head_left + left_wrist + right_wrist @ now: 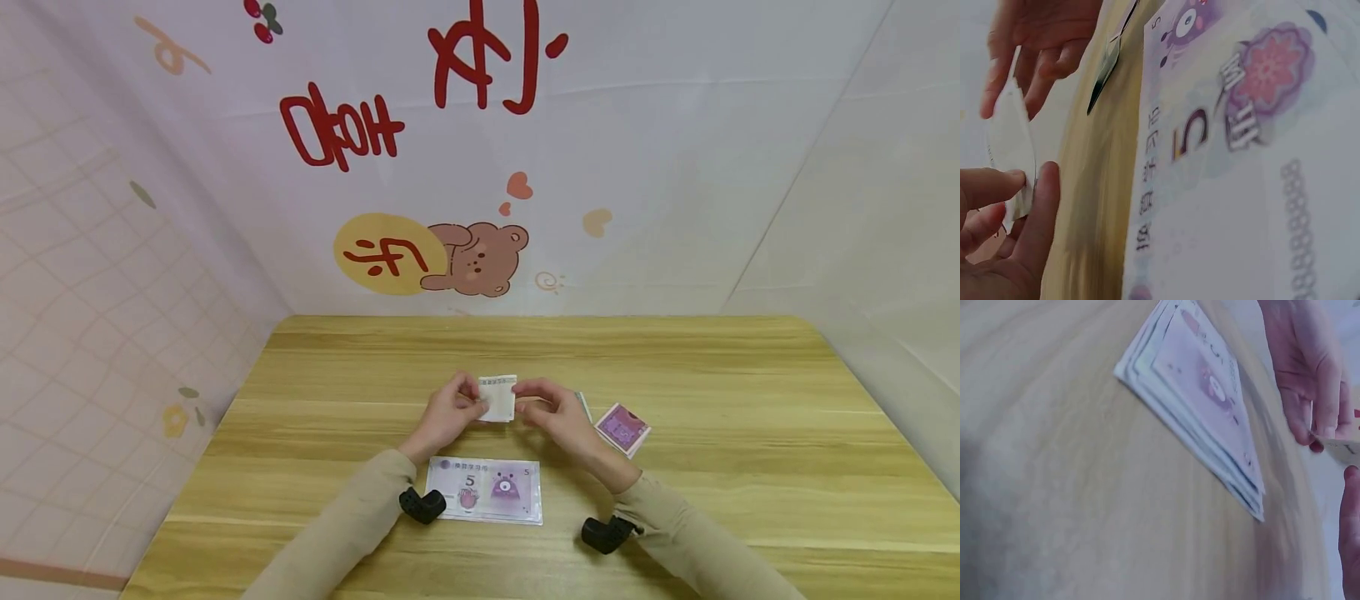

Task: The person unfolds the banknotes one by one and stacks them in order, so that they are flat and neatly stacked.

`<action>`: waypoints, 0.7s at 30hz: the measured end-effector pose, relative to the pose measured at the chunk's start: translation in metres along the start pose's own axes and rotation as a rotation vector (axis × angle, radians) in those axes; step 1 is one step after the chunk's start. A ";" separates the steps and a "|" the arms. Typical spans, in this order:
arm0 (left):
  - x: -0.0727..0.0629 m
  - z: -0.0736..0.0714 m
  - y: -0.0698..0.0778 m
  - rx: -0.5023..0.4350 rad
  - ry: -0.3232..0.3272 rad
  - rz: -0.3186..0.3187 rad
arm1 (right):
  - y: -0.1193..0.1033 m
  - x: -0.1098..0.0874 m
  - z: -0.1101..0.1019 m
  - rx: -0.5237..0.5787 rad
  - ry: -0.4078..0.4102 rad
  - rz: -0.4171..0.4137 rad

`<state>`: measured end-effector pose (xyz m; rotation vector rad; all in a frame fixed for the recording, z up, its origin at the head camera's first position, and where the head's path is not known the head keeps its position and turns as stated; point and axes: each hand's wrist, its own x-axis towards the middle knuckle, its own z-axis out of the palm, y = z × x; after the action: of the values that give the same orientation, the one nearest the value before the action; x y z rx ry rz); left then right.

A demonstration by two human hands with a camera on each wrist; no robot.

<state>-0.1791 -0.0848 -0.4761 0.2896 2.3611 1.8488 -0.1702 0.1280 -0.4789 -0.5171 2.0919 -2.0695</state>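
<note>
My left hand point(446, 415) pinches a small folded play banknote point(497, 400) between thumb and fingers, its pale face turned up. At the note's right edge are the index fingertip and thumb of my right hand point(558, 417). In the left wrist view the folded note point(1013, 134) stands edge-on, with the right hand point(1047, 37) spread around its far end. The right wrist view shows the left hand point(1316, 362) holding the note's corner, and a gap between the right thumb point(1350, 512) and the note.
A stack of purple play banknotes point(483, 492) marked 5 lies flat on the wooden table point(360, 358), between the forearms. Right of the right hand lie a folded pink-purple note point(624, 429) and a greenish note point(583, 407), partly hidden by that hand. A printed cloth wall point(637, 167) rises behind.
</note>
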 end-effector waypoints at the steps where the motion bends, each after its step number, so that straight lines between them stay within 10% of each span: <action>1: 0.000 0.001 0.000 0.002 -0.011 -0.001 | -0.001 0.000 0.001 0.004 -0.010 -0.015; 12: -0.006 0.011 0.013 0.177 -0.003 0.168 | -0.007 0.003 0.008 -0.075 -0.095 -0.109; 21: -0.004 0.018 0.013 -0.016 0.042 0.149 | -0.002 0.003 0.008 -0.096 -0.132 -0.137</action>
<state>-0.1703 -0.0661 -0.4683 0.4400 2.4117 1.9557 -0.1697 0.1200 -0.4768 -0.8094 2.1413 -1.9502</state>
